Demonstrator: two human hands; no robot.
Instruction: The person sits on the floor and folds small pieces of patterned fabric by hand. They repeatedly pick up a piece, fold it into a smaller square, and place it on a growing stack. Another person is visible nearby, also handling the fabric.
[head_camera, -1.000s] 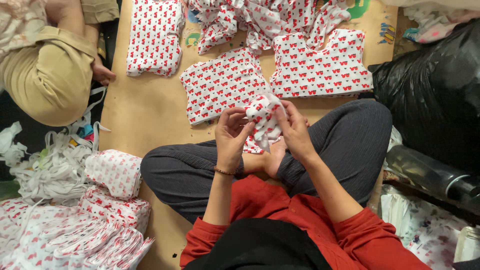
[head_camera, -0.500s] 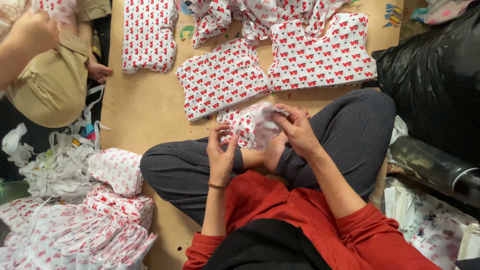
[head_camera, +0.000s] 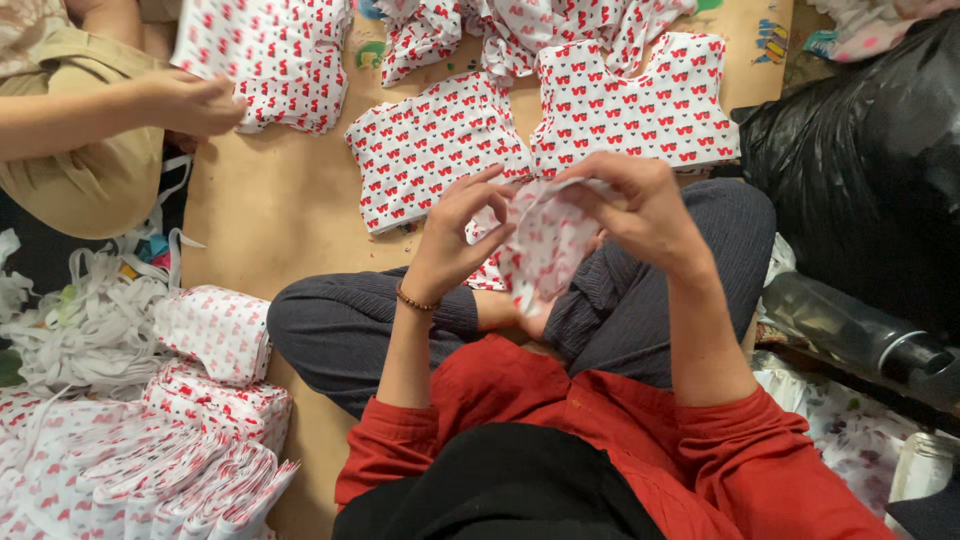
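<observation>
We sit cross-legged on the tan board floor (head_camera: 270, 215) in dark ribbed trousers and red sleeves. Our left hand (head_camera: 462, 232) and right hand (head_camera: 640, 208) are raised over our lap, and between them hangs a small piece of white cotton cloth printed with red hearts (head_camera: 545, 245). The right hand grips its upper edge with the fingers curled over it; the left hand pinches its near edge between thumb and fingertips, though the folds hide exactly how much cloth each one has.

Just beyond the hands, two flat cut pieces of the same printed cloth lie side by side on the floor, a left panel (head_camera: 435, 150) and a right panel (head_camera: 635, 100), their inner edges touching.

At the upper left another person's hand (head_camera: 195, 103) rests on a further printed piece (head_camera: 270, 55). By our left knee sit folded bundles of the same cloth (head_camera: 215, 330) and a tangle of white elastic strips (head_camera: 85, 320). A black plastic sack (head_camera: 860, 170) stands at our right.
</observation>
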